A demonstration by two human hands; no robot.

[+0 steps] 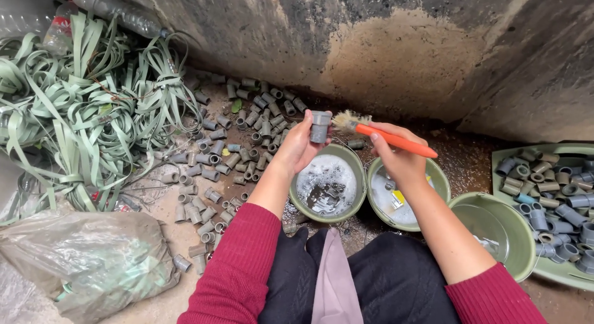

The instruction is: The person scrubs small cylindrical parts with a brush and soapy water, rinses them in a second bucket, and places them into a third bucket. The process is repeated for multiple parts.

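Fitting [320,126] raised over the soapy bowl [356,203] at six o'clock, left hand [299,147] pinching it tight; right hand [396,157] clamps the orange brush [380,133], bristles angled at its side, drips falling back in.

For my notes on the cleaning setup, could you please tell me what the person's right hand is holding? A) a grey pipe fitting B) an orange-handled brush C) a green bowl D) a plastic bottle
B: the right hand grips an orange-handled brush with its bristles toward the grey pipe fitting that the left hand holds up.
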